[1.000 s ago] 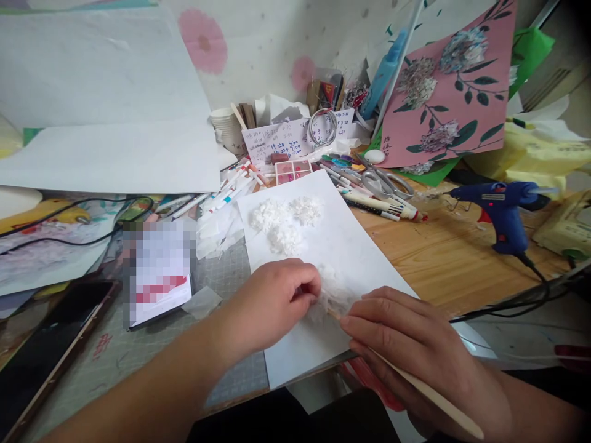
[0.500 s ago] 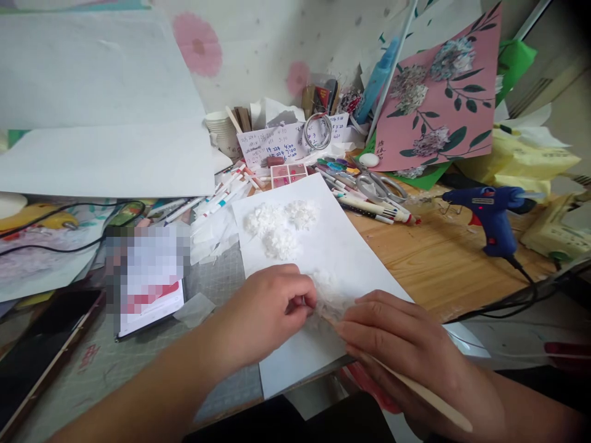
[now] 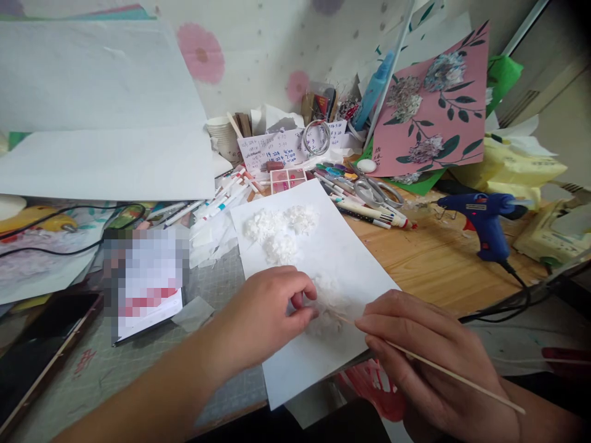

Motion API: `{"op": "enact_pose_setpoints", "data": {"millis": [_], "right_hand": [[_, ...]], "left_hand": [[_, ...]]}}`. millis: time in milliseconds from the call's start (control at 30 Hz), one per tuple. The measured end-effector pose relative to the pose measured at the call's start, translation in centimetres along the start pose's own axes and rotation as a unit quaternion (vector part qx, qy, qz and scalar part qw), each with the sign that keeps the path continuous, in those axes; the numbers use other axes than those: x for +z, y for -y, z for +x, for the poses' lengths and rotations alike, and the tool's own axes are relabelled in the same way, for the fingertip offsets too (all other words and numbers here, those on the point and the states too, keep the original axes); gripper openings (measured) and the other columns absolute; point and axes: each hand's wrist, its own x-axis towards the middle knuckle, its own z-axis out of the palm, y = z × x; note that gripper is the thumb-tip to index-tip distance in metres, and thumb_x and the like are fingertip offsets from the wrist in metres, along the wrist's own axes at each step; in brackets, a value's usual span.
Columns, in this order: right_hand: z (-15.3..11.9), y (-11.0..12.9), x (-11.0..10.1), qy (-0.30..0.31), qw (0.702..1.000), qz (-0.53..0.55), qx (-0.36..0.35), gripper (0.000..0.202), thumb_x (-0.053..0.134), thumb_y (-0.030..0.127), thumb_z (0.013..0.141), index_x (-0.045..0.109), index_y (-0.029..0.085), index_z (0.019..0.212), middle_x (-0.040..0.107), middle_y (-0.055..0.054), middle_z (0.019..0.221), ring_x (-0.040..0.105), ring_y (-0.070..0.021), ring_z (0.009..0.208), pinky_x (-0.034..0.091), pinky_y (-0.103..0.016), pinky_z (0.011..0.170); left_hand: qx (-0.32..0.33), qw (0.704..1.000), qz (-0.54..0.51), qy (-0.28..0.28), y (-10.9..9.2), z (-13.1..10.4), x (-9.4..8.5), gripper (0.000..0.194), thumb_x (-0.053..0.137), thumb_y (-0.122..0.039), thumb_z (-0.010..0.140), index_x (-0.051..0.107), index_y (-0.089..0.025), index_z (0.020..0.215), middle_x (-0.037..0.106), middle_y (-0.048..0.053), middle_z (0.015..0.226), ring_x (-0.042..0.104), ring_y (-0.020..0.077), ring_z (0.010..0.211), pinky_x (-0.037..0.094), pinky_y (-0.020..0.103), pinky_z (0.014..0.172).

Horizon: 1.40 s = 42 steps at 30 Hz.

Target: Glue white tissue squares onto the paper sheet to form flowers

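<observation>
My right hand (image 3: pixel 429 344) grips a thin wooden stick (image 3: pixel 462 371) between thumb and fingers. The stick's far tip reaches into a fluffy white paper flower (image 3: pixel 330 295) on the lower part of a white sheet (image 3: pixel 295 375). My left hand (image 3: pixel 277 307) is beside that flower with curled fingers; a small gap shows between thumb and index fingertip, and nothing shows in it. Higher on the sheet lie more white paper tufts (image 3: pixel 280 246), bunched close together.
A blue hot glue gun (image 3: pixel 492 221) stands on the right, its cable hanging down. Scissors (image 3: pixel 378 191) and pens (image 3: pixel 373 212) lie behind the sheet. On the left are a phone (image 3: pixel 150 289) and a dark device (image 3: pixel 41 351). A pink flower picture (image 3: pixel 429 117) leans behind.
My right hand has drawn back a little to the right, and the stick now shows its narrow edge. My left thumb and index finger have parted slightly. The view has shifted slightly.
</observation>
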Motion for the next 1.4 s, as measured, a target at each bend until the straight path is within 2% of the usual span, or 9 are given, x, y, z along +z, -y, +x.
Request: {"op": "enact_pose_setpoints", "data": {"millis": [200,433,567,800,933,1033,1133,1267,1400], "right_hand": [[-0.3,-0.3,0.5,0.013,1.0,0.015,0.006,0.024,0.053,0.006,0.085,0.062,0.017,0.104,0.066,-0.006,0.088,0.062,-0.0164,0.076,0.052,-0.029,0.066],[-0.2,-0.3,0.6,0.036,0.997,0.065,-0.019,0.026,0.053,0.007,0.085,0.061,0.014,0.109,0.064,-0.008,0.088,0.06,-0.0175,0.079,0.051,-0.03,0.066],[-0.3,-0.4,0.5,0.062,0.993,0.084,-0.051,0.026,0.052,0.007,0.086,0.06,0.009,0.11,0.063,-0.01,0.09,0.058,-0.0193,0.082,0.051,-0.034,0.068],[-0.3,0.1,0.0,0.042,0.995,0.047,-0.08,0.027,0.05,0.009,0.088,0.058,0.014,0.112,0.067,-0.01,0.092,0.063,-0.0212,0.084,0.054,-0.035,0.071],[-0.2,0.3,-0.1,0.024,0.996,0.019,-0.081,0.024,0.049,0.009,0.087,0.06,0.018,0.107,0.068,-0.009,0.093,0.065,-0.0208,0.082,0.055,-0.031,0.067],[-0.4,0.2,0.1,0.041,0.995,0.017,-0.084,0.023,0.048,0.01,0.088,0.061,0.018,0.106,0.067,-0.008,0.091,0.065,-0.0197,0.08,0.055,-0.03,0.067],[-0.5,-0.2,0.4,0.048,0.995,0.029,-0.084,0.023,0.048,0.01,0.089,0.061,0.017,0.107,0.066,-0.008,0.091,0.063,-0.019,0.08,0.054,-0.031,0.067],[-0.6,-0.7,0.8,0.059,0.993,0.03,-0.098,0.025,0.05,0.01,0.089,0.059,0.016,0.111,0.065,-0.009,0.093,0.061,-0.0195,0.081,0.051,-0.032,0.064],[-0.9,-0.6,0.6,0.037,0.993,0.025,-0.11,0.025,0.052,0.011,0.088,0.059,0.016,0.111,0.066,-0.009,0.09,0.061,-0.0186,0.077,0.051,-0.032,0.063]], "left_hand": [[0.051,0.999,0.016,-0.002,0.1,0.1,0.4,0.012,0.057,-0.011,0.076,0.063,-0.021,0.078,0.056,-0.003,0.073,0.052,0.0115,0.07,0.036,0.023,0.062],[0.116,0.992,0.033,0.044,0.4,-0.1,-0.9,0.013,0.055,-0.008,0.075,0.06,-0.019,0.07,0.054,-0.003,0.07,0.051,0.0098,0.068,0.036,0.021,0.062],[0.075,0.997,0.004,-0.002,0.4,-0.2,-1.7,0.01,0.056,-0.012,0.078,0.061,-0.02,0.074,0.056,-0.004,0.071,0.052,0.009,0.066,0.039,0.021,0.061],[-0.042,0.984,-0.008,-0.173,1.3,-0.9,-4.9,0.01,0.054,-0.027,0.084,0.06,-0.019,0.08,0.06,-0.002,0.072,0.055,0.0127,0.068,0.041,0.023,0.063],[-0.091,0.986,0.105,-0.091,2.5,-3.3,-6.4,0.01,0.056,-0.028,0.081,0.061,-0.021,0.085,0.062,0.0,0.085,0.057,0.0173,0.078,0.043,0.028,0.071],[-0.106,0.982,0.15,-0.046,3.2,-4.6,-5.8,0.022,0.058,-0.031,0.08,0.062,-0.023,0.1,0.06,0.003,0.102,0.058,0.0204,0.09,0.044,0.032,0.078],[-0.108,0.978,0.165,-0.062,3.3,-4.3,-4.4,0.031,0.057,-0.033,0.082,0.06,-0.022,0.11,0.057,0.005,0.109,0.055,0.0227,0.101,0.043,0.035,0.086],[-0.128,0.971,0.184,-0.089,3.0,-2.8,-3.0,0.018,0.057,-0.031,0.08,0.063,-0.019,0.091,0.058,0.007,0.098,0.054,0.0266,0.097,0.04,0.04,0.085],[-0.123,0.972,0.181,-0.09,3.0,-2.0,-2.6,0.008,0.053,-0.018,0.076,0.058,-0.019,0.07,0.057,0.004,0.085,0.054,0.0227,0.087,0.038,0.035,0.076]]}}
